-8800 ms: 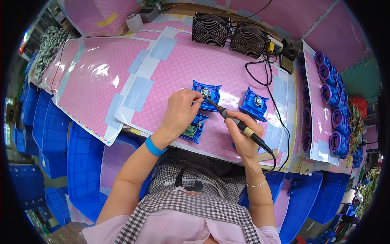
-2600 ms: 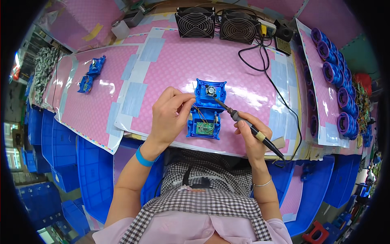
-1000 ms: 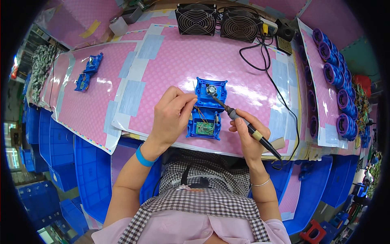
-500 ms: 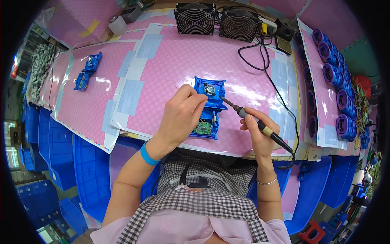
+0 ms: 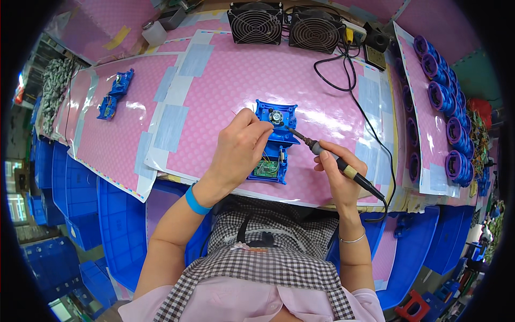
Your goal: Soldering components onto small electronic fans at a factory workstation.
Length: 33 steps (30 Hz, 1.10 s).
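Note:
In front of me on the pink sheet lies a blue plastic housing in two halves. The far half [image 5: 289, 111] carries a small round speaker [image 5: 277, 117]; a green circuit board [image 5: 265, 169] with thin wires sits in the near half. My left hand [image 5: 240, 144] is pinched at the left of the speaker, with a thin red wire poking out above the fingers; the fingertips' hold is partly hidden. Pen-like in my right hand [image 5: 343, 170] is a soldering iron [image 5: 315, 146], its tip close to the speaker's lower right; contact is too small to make out.
Two black fans [image 5: 256, 24] stand at the back, beside a black cable [image 5: 370, 126] running down to the iron. Another opened blue housing [image 5: 115, 94] lies at left. Purple-rimmed blue parts [image 5: 457, 165] line the right side. Blue bins [image 5: 120, 236] sit below the table edge.
The iron's tip has shifted slightly left, toward the speaker and my left fingers. My left hand keeps its pinch almost in place.

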Available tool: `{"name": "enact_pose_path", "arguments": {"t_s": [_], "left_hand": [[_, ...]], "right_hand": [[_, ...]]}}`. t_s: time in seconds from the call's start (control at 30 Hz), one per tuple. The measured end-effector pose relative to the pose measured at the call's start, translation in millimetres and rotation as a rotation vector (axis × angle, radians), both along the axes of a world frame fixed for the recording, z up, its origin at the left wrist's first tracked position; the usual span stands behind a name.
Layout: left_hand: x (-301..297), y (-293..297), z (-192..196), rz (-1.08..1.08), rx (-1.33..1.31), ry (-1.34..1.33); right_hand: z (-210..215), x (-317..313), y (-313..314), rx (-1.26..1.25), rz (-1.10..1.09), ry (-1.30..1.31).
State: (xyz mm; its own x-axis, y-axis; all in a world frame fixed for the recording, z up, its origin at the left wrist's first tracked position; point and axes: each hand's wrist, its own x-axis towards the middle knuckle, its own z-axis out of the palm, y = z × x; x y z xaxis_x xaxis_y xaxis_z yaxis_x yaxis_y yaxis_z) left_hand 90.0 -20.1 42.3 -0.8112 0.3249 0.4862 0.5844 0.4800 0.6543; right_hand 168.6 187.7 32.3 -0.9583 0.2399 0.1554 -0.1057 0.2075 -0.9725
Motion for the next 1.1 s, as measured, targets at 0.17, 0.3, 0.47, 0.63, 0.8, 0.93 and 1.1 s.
{"name": "enact_pose_path", "arguments": {"t_s": [0.17,0.3,0.47,0.63,0.8,0.93,1.1], "left_hand": [[0,0,0,0.000,-0.010,0.007],[-1,2,-1,-0.009,-0.004,0.013],[-2,3,0,-0.015,-0.008,0.008],[-2,4,-1,-0.022,-0.044,-0.015],[1,-4,3,0.067,-0.013,-0.043],[1,-16,10,0.247,-0.101,-0.016],[-9,-9,-12,0.219,-0.143,-0.033]], "right_hand": [[0,0,1,0.016,0.010,-0.002],[-1,0,2,0.025,0.014,0.005],[-1,-1,2,0.047,0.018,0.004],[-1,-2,2,0.076,0.026,0.004],[0,0,2,0.092,0.021,-0.008],[2,1,3,0.038,0.009,0.000],[-1,0,1,0.048,0.024,-0.002]]}}
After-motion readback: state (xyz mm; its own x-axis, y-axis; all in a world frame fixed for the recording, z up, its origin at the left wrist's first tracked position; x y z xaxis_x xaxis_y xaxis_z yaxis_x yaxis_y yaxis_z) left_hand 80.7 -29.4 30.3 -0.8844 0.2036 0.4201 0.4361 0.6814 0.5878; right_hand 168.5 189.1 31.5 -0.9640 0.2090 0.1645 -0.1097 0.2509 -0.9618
